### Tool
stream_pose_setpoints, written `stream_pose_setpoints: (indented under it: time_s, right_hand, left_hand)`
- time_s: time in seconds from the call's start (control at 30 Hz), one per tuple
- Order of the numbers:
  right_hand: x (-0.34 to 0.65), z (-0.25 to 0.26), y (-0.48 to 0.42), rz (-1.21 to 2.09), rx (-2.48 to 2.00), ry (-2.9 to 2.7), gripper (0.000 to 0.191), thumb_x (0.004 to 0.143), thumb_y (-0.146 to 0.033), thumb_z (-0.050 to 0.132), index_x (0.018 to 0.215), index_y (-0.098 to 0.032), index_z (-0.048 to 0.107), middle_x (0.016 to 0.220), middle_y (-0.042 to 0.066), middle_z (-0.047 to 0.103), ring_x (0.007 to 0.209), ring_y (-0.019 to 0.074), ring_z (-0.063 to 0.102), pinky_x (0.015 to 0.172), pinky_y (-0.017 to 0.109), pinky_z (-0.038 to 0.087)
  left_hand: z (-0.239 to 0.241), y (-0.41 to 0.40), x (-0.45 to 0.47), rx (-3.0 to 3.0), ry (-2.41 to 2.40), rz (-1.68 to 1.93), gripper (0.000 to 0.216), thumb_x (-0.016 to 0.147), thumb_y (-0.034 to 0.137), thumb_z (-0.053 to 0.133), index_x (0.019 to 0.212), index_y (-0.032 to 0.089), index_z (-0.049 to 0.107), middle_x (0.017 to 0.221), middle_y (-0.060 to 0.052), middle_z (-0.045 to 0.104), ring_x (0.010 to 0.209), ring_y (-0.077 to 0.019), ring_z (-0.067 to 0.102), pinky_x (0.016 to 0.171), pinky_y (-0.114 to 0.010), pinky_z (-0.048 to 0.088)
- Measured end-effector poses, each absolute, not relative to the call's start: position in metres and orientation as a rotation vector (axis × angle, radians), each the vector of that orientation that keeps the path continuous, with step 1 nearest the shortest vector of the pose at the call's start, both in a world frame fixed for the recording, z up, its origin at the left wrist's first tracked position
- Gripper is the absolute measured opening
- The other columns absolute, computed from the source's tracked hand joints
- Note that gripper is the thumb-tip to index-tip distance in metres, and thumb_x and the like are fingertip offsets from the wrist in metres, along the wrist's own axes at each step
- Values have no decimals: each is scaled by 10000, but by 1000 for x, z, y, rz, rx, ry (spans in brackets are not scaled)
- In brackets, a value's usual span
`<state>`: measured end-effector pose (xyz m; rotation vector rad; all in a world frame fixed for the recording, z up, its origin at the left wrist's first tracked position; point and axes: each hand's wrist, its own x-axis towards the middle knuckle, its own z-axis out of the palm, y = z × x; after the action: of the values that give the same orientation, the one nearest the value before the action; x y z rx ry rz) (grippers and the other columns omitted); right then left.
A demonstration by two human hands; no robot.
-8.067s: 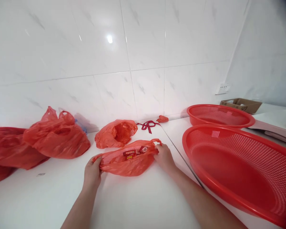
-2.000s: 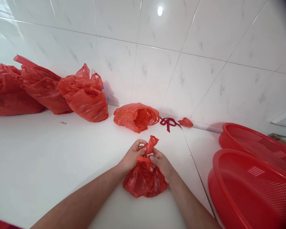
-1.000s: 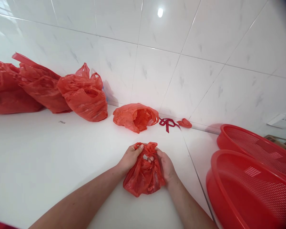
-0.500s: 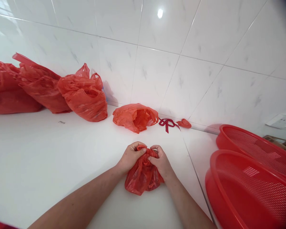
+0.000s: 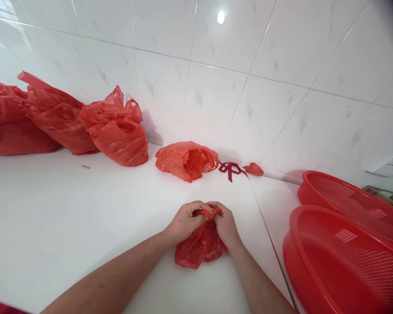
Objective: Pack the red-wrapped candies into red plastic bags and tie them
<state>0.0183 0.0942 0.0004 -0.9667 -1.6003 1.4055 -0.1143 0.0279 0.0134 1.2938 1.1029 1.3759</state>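
Note:
A thin red plastic bag (image 5: 199, 250) rests on the white table in front of me, its top bunched up and its lower part spread out. My left hand (image 5: 188, 221) pinches the gathered top from the left, fingers curled over it. On the other side my right hand (image 5: 225, 221) grips the same bunched plastic, its fingertips close to those of the left. Some of the fingers are hidden behind the plastic. What the bag contains, if anything, cannot be made out.
An open red bag (image 5: 170, 160) lies by the tiled wall, beside a dark red ribbon-like strip (image 5: 229, 171) and a small red plastic piece (image 5: 254, 169). Several full red bags (image 5: 118, 135) line the left. Two red plastic baskets (image 5: 309, 257) stand at the right.
Both hands have drawn closer together at the bag's top. My left hand has shifted right and its fingers now reach over the gathered plastic.

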Motion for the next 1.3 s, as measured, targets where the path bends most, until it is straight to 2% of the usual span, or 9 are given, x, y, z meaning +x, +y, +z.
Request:
stream_pose_setpoints:
  time_s: [0.17,0.3,0.6,0.73,0.9,1.0,1.1,1.17,1.3]
  right_hand:
    - [31,5,101,1900,-824,-1278,284,636,-184,625,908,-223,697,895,22,686,808,178,612,766,312,470]
    - [38,5,105,2026,-728,-997,285,719,-409,644,902,-200,706,1003,42,668,905,191,609,823,317,478]
    - [50,-8,130,1672,-946,-1095,293,609,-279,753,880,-189,690,768,6,662,626,112,553,603,254,445]
    - [58,-10,140,1308,-1131,-1411,228,649,-297,656,841,-190,714,652,-11,629,557,114,494,548,259,404]
    - [56,-13,142,1134,-1158,-1586,180,653,-260,571,761,-237,713,745,-10,659,601,132,511,574,275,413]
    - [55,-15,142,1114,-1166,-1642,168,680,-269,553,765,-236,694,814,1,666,642,143,537,602,285,428]
    - [54,-16,142,1123,-1120,-1576,264,711,-340,596,945,-226,644,763,0,633,648,156,542,614,296,439]
    - [54,-16,141,1124,-1075,-1482,432,726,-401,620,1114,-222,558,754,-6,612,686,168,558,653,308,451]
    - [57,-14,141,1097,-1085,-1415,465,772,-483,566,1141,-204,528,862,42,631,839,198,590,793,343,451]
  left_hand:
    - [13,26,-114,1595,1236,1432,303,753,59,450,889,218,670,978,-37,666,907,-171,606,828,-308,479]
    - [13,25,-118,1986,1353,1450,361,766,49,439,946,246,683,1079,-50,648,978,-196,589,878,-356,467]
    - [19,6,-96,2670,982,1330,237,867,97,460,971,197,649,1066,-91,692,1074,-230,592,932,-383,455]
    - [19,-10,-75,2791,714,1318,194,869,102,455,940,157,627,974,-119,703,913,-207,635,797,-330,515]
    - [11,-19,-58,2941,598,1266,131,850,163,513,776,190,618,826,-70,685,675,-150,596,617,-270,489]
    - [10,-20,-53,2964,674,1209,128,844,151,515,765,199,603,768,-34,664,640,-136,565,633,-276,467]
    - [10,-18,-55,2978,737,1191,133,861,266,527,936,193,610,961,-38,681,816,-162,593,864,-332,444]
    - [9,-16,-59,2939,821,1190,345,850,387,539,1142,202,556,1194,-75,616,1050,-223,556,1039,-421,319]
    - [6,-9,-68,2735,1194,1061,721,718,506,638,1352,251,408,1441,-142,378,1295,-371,348,1060,-581,221]
